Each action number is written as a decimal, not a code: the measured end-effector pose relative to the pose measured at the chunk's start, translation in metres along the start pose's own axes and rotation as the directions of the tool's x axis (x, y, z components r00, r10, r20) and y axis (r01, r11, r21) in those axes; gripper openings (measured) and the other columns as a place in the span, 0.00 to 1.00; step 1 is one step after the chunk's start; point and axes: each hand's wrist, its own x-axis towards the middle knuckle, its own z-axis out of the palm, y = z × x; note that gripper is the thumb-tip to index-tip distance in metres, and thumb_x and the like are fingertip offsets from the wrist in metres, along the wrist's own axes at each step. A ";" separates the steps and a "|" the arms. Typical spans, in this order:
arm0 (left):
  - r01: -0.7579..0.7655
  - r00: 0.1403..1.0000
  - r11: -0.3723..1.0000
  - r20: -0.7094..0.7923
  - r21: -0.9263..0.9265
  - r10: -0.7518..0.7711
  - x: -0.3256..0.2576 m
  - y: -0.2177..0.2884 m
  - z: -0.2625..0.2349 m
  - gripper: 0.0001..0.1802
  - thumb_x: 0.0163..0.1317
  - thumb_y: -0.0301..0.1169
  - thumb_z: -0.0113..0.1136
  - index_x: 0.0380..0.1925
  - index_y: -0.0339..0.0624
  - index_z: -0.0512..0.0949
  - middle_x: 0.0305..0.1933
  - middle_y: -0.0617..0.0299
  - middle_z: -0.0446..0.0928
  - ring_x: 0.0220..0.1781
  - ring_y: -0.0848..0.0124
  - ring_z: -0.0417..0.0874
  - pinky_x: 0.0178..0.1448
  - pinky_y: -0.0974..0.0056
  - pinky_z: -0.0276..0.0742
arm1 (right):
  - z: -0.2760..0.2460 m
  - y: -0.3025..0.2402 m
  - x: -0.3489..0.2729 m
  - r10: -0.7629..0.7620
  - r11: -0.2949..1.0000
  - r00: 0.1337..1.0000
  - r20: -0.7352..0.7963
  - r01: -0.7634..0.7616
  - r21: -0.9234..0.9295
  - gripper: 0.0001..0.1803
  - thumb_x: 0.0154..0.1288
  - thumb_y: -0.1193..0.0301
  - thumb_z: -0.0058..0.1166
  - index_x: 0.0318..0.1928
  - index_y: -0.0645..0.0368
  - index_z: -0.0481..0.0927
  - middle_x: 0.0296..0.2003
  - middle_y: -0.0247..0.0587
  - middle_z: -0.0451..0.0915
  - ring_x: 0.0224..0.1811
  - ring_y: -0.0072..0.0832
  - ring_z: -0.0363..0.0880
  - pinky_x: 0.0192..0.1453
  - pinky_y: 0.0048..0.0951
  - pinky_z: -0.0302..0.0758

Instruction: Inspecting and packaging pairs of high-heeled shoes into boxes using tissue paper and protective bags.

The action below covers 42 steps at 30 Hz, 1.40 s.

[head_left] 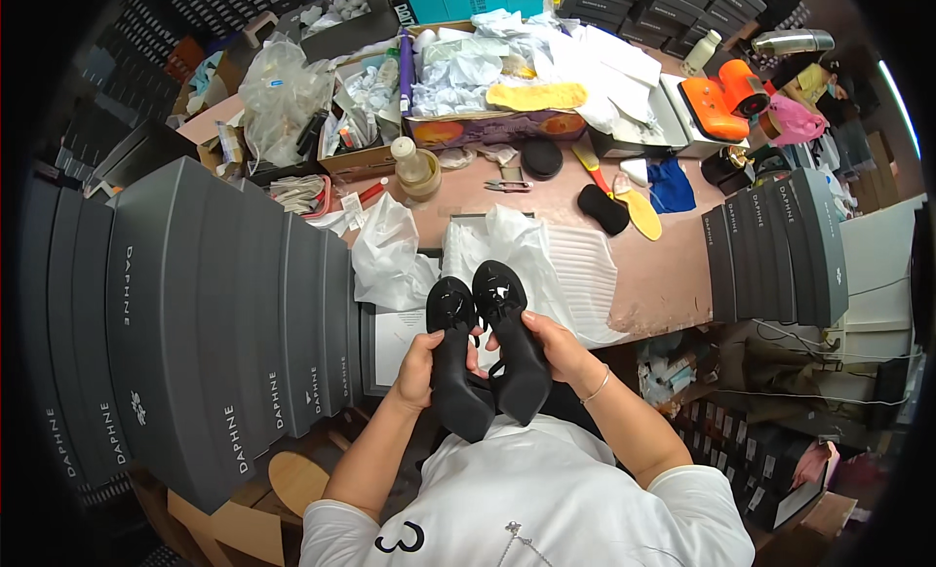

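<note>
I hold a pair of black high-heeled shoes close to my body, side by side, with glossy toes pointing away and thick heels toward me. My left hand (pixel 417 365) is closed around the left shoe (pixel 454 367), thumb on its outer side. The right shoe (pixel 507 338) is gripped by my right hand (pixel 552 347); a bracelet circles that wrist. Some fingertips show between the shoes, and the others are hidden. Beyond the toes, white tissue paper (pixel 388 250) and ribbed white wrapping (pixel 583 274) lie spread over an open grey shoe box (pixel 369 357).
Tall stacks of grey shoe boxes (pixel 195 304) crowd the left; more boxes (pixel 780 250) stand at the right. On the pink table (pixel 663 284) lie snips (pixel 509 186), a black sponge (pixel 603 209), yellow insoles (pixel 639 216) and a pump bottle (pixel 414 167). A paper-filled carton (pixel 487 128) sits behind.
</note>
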 end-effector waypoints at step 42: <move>-0.201 0.934 -0.364 0.066 0.909 -0.351 0.039 0.021 0.071 0.17 0.56 0.40 0.57 0.31 0.35 0.79 0.25 0.45 0.79 0.30 0.50 0.82 0.34 0.54 0.77 | -0.029 -0.072 0.022 0.413 0.388 0.867 0.279 0.109 -0.915 0.49 0.54 0.48 0.66 0.66 0.69 0.61 0.58 0.58 0.74 0.60 0.42 0.74 0.64 0.33 0.68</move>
